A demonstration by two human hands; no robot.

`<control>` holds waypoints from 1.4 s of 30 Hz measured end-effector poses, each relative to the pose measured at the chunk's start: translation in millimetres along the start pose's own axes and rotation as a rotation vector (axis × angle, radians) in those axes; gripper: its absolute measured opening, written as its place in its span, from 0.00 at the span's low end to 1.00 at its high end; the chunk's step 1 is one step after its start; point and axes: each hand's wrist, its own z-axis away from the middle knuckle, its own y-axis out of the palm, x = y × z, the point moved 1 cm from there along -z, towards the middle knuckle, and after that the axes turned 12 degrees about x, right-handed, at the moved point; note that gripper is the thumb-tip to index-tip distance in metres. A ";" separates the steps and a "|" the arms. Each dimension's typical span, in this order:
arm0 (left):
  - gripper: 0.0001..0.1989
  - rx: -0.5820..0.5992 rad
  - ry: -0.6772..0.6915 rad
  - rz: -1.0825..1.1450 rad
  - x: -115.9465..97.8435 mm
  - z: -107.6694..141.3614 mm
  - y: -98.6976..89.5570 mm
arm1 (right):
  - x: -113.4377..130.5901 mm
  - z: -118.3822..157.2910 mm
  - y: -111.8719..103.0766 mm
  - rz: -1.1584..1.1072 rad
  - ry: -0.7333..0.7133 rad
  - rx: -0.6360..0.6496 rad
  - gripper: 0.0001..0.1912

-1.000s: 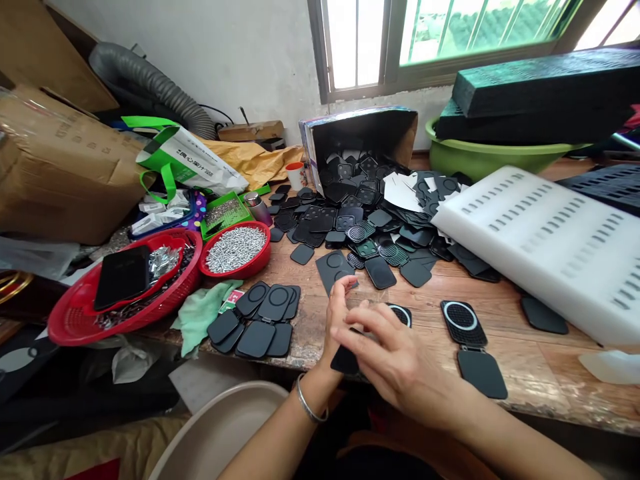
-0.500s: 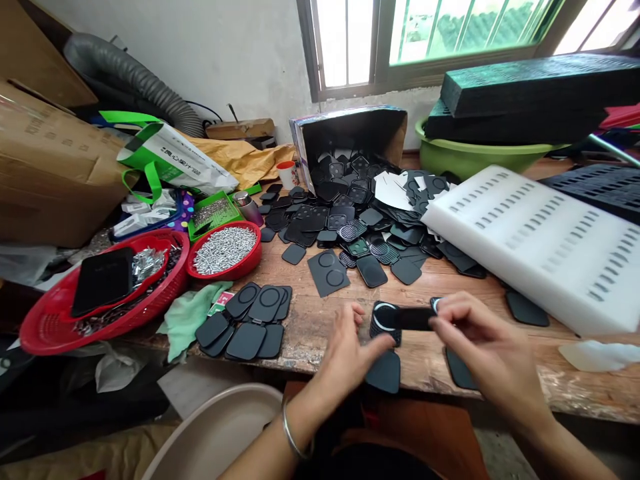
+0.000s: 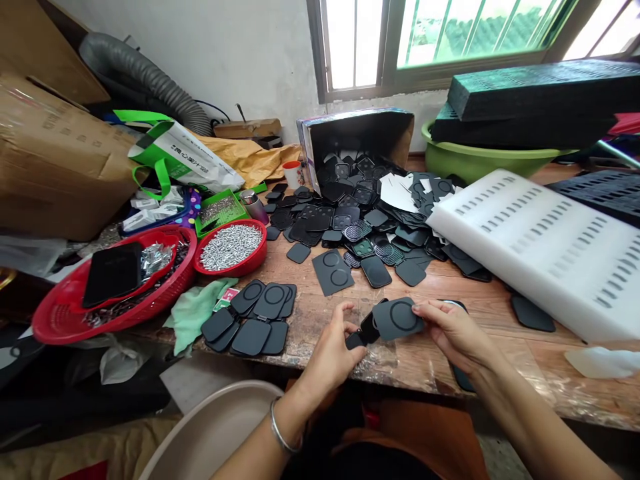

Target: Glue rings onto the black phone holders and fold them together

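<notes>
My left hand is closed on a black hinged folding panel, raised near the table's front edge. My right hand pinches the right edge of a dark rounded-square pad with a ring outline, which overlaps the hinged panel. Partly hidden under my right hand and wrist lies another dark panel. Left of my hands, several finished-looking dark folding panels lie in overlapping groups, some with ring outlines. Beyond my hands is a flat dark sheet with two rings.
A heap of dark plates spills from a box. Red baskets of small metal pins stand at left, beside a green cloth. On the right are a slotted white foam block and a green basin.
My left hand has picked the hinged panel up off the table. My right hand has brought the ringed pad left over it and turned its face toward me.
</notes>
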 end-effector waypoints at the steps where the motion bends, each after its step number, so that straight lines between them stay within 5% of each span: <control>1: 0.30 0.028 -0.014 0.065 0.4 -0.4 -3.9 | -1.4 -0.6 2.1 -0.016 0.015 0.016 0.12; 4: 0.15 0.126 -0.066 0.325 -0.5 0.6 -11.0 | -3.9 -0.4 10.3 -0.061 0.064 0.056 0.12; 10: 0.15 0.305 -0.217 0.719 -7.2 9.7 -8.8 | -9.0 2.2 21.9 -0.107 0.190 0.141 0.13; 42: 0.11 0.309 -0.201 0.708 -3.9 8.7 -1.4 | -13.6 6.5 23.3 -0.013 0.185 0.044 0.19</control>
